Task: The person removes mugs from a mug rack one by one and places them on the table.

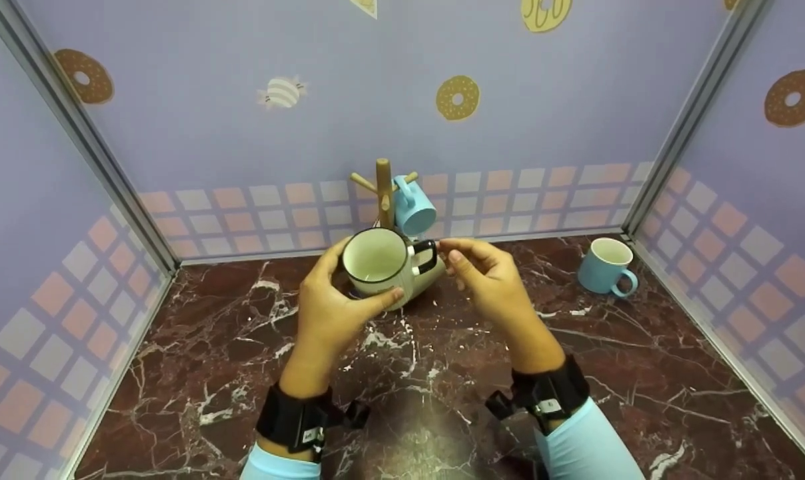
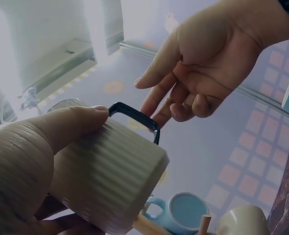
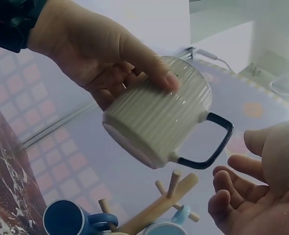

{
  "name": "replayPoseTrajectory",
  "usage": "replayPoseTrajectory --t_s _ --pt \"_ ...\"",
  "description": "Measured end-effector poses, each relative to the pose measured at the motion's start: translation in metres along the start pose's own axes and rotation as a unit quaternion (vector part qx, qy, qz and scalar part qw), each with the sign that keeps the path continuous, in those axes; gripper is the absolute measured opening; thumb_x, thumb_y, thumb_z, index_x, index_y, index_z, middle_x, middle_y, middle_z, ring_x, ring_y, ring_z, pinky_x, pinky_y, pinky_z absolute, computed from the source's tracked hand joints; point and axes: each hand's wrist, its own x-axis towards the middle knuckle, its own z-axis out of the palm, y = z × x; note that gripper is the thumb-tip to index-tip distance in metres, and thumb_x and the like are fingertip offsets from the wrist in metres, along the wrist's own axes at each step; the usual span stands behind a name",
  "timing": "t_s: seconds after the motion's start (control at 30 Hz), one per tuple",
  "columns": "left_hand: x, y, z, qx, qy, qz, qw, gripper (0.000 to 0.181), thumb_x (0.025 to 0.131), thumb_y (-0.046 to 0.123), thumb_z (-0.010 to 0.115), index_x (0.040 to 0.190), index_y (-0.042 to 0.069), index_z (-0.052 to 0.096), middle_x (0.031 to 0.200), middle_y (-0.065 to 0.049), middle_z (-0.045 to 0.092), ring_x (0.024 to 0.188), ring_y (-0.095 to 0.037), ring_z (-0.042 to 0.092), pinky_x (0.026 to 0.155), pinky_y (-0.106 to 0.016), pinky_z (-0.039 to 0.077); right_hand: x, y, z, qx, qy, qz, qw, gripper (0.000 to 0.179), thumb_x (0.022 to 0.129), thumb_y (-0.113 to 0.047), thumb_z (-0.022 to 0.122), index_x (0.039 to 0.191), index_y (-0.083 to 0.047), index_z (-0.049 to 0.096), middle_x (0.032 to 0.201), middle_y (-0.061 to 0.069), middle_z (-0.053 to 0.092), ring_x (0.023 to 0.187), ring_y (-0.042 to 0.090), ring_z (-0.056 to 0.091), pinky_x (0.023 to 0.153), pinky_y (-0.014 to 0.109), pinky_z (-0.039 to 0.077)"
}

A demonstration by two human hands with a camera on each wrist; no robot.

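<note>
My left hand (image 1: 332, 300) grips a white ribbed mug (image 3: 159, 112) with a dark rim and a black handle (image 1: 426, 257), its thumb along the near side and fingers round the far side. The mug is held up in front of the wooden mug tree (image 1: 383, 187), its mouth tilted toward me. My right hand (image 1: 489, 273) is beside the handle with loosely bent fingers; both wrist views show a gap between them and nothing in that hand. A light blue mug (image 1: 416, 210) hangs from a peg of the tree, whose lower part is hidden.
Another light blue mug (image 1: 602, 267) stands upright at the right on the marbled tabletop (image 1: 609, 373). A darker blue mug (image 3: 63, 220) and a cream mug (image 2: 242, 223) are near the tree. Patterned walls (image 1: 376, 120) enclose the back and sides.
</note>
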Motion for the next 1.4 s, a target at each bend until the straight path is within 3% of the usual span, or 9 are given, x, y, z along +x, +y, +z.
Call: replayPoseTrajectory --t_s 0.13,0.23,0.53,0.73,0.93,1.13,1.3,1.4 --pt "0.001 -0.001 0.0 0.03 -0.014 0.012 0.9994 0.104 0.063 0.028 0.114 0.155 0.013 0.068 0.143 -0.008 0.078 0.13 -0.028 0.075 0.118 -0.047 0.06 0.0 -0.001 -0.003 -0.009 -0.025 -0.008 0.9996 0.03 0.115 -0.008 0.063 0.138 0.006 0.074 0.087 0.002 0.072 0.069 0.012 0.061 0.058 0.02 0.053" --pt "0.001 -0.001 0.0 0.036 -0.024 0.023 0.9988 0.104 0.063 0.029 0.114 0.155 0.013 0.068 0.143 -0.008 0.079 0.13 -0.029 0.075 0.119 -0.051 0.059 0.0 -0.002 -0.004 -0.018 -0.05 -0.012 0.9985 0.031 0.116 -0.008 0.061 0.14 0.007 0.073 0.08 0.001 0.07 0.064 0.01 0.057 0.055 0.02 0.05" --pt "-0.001 -0.005 0.001 0.042 -0.063 0.037 0.9965 0.104 0.063 0.026 0.114 0.156 0.014 0.068 0.147 -0.007 0.077 0.133 -0.031 0.075 0.123 -0.057 0.056 -0.002 -0.005 -0.008 -0.057 -0.112 -0.008 0.9921 0.028 0.116 -0.011 0.061 0.132 0.008 0.075 0.089 0.002 0.076 0.068 0.008 0.063 0.058 0.02 0.054" --pt "-0.001 -0.006 0.002 0.053 -0.084 0.037 0.9944 0.105 0.064 0.026 0.114 0.157 0.013 0.067 0.154 -0.006 0.073 0.139 -0.03 0.072 0.126 -0.056 0.054 -0.002 -0.005 -0.011 -0.095 -0.129 0.0 0.9871 0.026 0.117 -0.012 0.061 0.12 0.009 0.076 0.082 -0.005 0.069 0.069 0.011 0.061 0.062 0.021 0.056" --pt "-0.001 -0.007 0.003 0.048 -0.105 0.026 0.993 0.105 0.064 0.024 0.113 0.157 0.016 0.067 0.15 -0.005 0.074 0.135 -0.029 0.072 0.121 -0.051 0.058 -0.002 -0.008 -0.013 -0.137 -0.147 0.011 0.9795 0.026 0.116 -0.016 0.063 0.114 0.005 0.078 0.092 0.003 0.074 0.071 0.011 0.062 0.066 0.022 0.059" --pt "-0.001 -0.01 0.005 0.032 -0.126 0.026 0.9912 0.105 0.067 0.023 0.112 0.16 0.014 0.064 0.147 -0.006 0.075 0.131 -0.029 0.073 0.116 -0.048 0.062 -0.002 -0.008 -0.014 -0.158 -0.147 0.017 0.9763 0.035 0.116 -0.021 0.065 0.098 0.006 0.075 0.082 0.002 0.073 0.064 0.01 0.062 0.059 0.024 0.058" --pt "-0.001 -0.011 0.01 0.037 -0.12 0.029 0.9916 0.107 0.071 0.027 0.111 0.164 0.016 0.061 0.154 -0.007 0.072 0.137 -0.029 0.071 0.12 -0.05 0.059 -0.002 -0.009 -0.015 -0.134 -0.13 0.009 0.9824 0.039 0.117 -0.022 0.062 0.091 0.004 0.074 0.084 0.019 0.073 0.06 0.01 0.061 0.054 0.024 0.056" --pt "-0.002 -0.011 0.014 0.052 -0.115 0.036 0.9913 0.107 0.075 0.032 0.109 0.167 0.014 0.057 0.161 -0.011 0.067 0.144 -0.032 0.068 0.125 -0.053 0.055 -0.001 -0.008 -0.018 -0.122 -0.108 0.017 0.9865 0.038 0.117 -0.02 0.061 0.091 0.005 0.073 0.084 0.021 0.073 0.059 0.012 0.062 0.054 0.025 0.057"
